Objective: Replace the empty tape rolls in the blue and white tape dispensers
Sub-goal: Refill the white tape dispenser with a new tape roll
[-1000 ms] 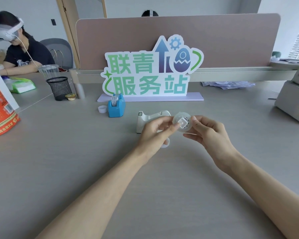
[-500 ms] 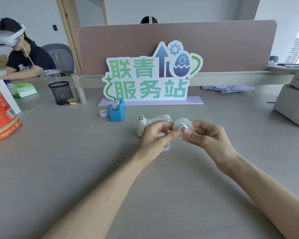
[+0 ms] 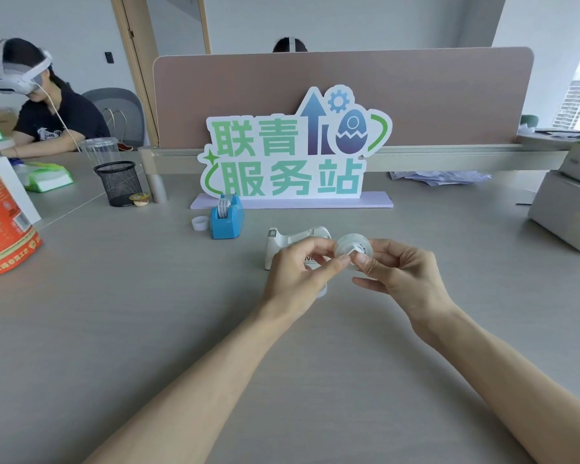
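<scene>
Over the grey worktop [image 3: 148, 329], a person's left hand [image 3: 298, 272] and right hand [image 3: 402, 276] meet in front of the white tape dispenser [image 3: 295, 241], which stands just behind the fingers. The blue tape dispenser [image 3: 226, 219] sits well back to the left and looks already loaded. The right hand pinches a clear tape roll [image 3: 355, 247] by its rim, held in the air. The left hand's thumb and forefinger pinch the white hub [image 3: 350, 253] at its centre. The step appears to be seating hub in roll, and it likely goes best with the right hand steadying while the left presses the hub in squarely, not tilted. The tape's free end should then face the cutter. A small empty core [image 3: 200, 223] lies beside the blue dispenser.
</scene>
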The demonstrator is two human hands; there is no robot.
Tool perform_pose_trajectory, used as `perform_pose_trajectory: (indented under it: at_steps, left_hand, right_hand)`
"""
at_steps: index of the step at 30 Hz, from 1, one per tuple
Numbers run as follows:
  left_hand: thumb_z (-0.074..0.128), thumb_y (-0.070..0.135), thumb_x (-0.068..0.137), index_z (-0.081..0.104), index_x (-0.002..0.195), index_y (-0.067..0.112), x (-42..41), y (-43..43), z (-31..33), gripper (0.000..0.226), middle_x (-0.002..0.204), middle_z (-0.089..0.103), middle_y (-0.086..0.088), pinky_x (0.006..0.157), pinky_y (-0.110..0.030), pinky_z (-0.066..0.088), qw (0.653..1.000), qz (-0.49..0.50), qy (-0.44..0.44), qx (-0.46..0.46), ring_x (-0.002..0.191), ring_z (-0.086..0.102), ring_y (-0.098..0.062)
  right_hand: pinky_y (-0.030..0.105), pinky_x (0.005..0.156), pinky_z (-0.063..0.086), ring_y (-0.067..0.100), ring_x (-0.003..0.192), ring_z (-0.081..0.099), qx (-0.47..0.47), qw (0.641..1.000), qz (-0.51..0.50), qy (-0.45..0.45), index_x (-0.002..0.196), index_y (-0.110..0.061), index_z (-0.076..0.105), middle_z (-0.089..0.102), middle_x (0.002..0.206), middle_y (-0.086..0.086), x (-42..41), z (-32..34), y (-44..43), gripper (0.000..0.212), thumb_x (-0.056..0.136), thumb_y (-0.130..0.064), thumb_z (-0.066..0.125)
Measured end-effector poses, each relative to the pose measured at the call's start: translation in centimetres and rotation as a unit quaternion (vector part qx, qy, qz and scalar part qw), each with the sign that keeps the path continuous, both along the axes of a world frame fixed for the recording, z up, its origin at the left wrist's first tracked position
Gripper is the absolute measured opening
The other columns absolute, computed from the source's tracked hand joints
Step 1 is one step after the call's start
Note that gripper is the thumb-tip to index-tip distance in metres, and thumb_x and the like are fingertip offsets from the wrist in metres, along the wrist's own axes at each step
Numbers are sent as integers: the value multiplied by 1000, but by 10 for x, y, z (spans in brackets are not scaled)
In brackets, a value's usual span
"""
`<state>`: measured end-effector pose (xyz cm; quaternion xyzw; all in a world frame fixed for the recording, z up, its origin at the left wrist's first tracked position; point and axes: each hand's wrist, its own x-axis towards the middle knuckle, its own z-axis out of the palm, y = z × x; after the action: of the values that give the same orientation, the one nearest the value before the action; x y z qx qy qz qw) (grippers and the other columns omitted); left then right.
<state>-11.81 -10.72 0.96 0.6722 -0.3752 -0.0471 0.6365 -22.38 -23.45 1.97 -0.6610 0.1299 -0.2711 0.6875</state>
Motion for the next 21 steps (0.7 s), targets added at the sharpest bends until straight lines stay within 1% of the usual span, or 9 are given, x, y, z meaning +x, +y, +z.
perform_pose_trajectory:
  at_steps: [3,5,7,9,11,12,14,17,21]
  left_hand:
    - [75,28,79,73,86,22,-2,-1,-1,9,71,62,19,65,-41,51,1000,21,-1,1,68,53,-7]
    - [74,29,80,73,87,24,-4,-1,0,9,71,61,20,64,-35,50,1000,24,-2,2,67,52,-8]
    - [73,28,82,72,87,24,-5,1,2,7,75,63,19,62,-29,49,1000,10,-4,8,73,55,-7]
    - [71,28,83,71,91,24,-5,2,2,9,87,67,14,60,-25,50,1000,-1,-5,18,83,58,-7]
    - [70,26,83,71,97,24,-7,1,2,14,96,69,11,64,-28,55,1000,1,6,15,90,61,-6]
    - [70,24,83,71,100,25,-8,0,2,17,98,69,12,68,-32,58,1000,5,16,10,92,63,-5]
    - [69,20,83,70,104,26,-10,0,2,22,98,69,14,64,-34,60,999,8,48,3,89,63,-5]
    - [68,25,85,72,94,31,-10,2,4,12,95,70,13,57,-30,58,995,-24,100,2,76,60,-7]
    - [70,31,85,74,89,25,-11,5,8,8,90,73,7,55,-32,59,990,-34,138,-17,77,59,-18]
  right_hand:
    - [23,70,59,12,85,73,-2,1000,1,-11,96,-13,72,78,88,4,0,1,1,15,81,-11,71]
    - [20,68,58,10,82,73,-7,1000,3,-19,94,-14,72,78,84,1,0,1,1,13,82,-10,71]
    - [19,68,57,9,81,73,-29,999,-3,-23,95,-15,72,78,83,-2,-1,2,1,14,82,-10,72]
    - [19,72,57,6,83,72,-101,994,-30,-21,95,-17,72,78,84,-8,-1,1,1,15,81,-12,73]
    - [16,79,54,-1,89,70,-204,976,-74,-13,96,-20,72,77,88,-12,-2,-1,3,16,81,-17,75]
    - [15,80,52,-2,90,69,-249,964,-96,-13,97,-22,72,76,90,-13,-2,-2,4,17,81,-19,75]
    - [11,75,50,-1,88,67,-318,939,-130,-28,100,-21,71,73,94,-14,-3,-4,5,19,82,-20,75]
    - [6,73,48,2,92,64,-382,911,-147,-56,104,-16,70,68,98,-13,-2,-5,3,22,82,-16,74]
    - [8,75,51,-2,97,60,-405,899,-149,-75,101,-13,69,64,100,-11,-1,-6,-1,21,81,-10,74]
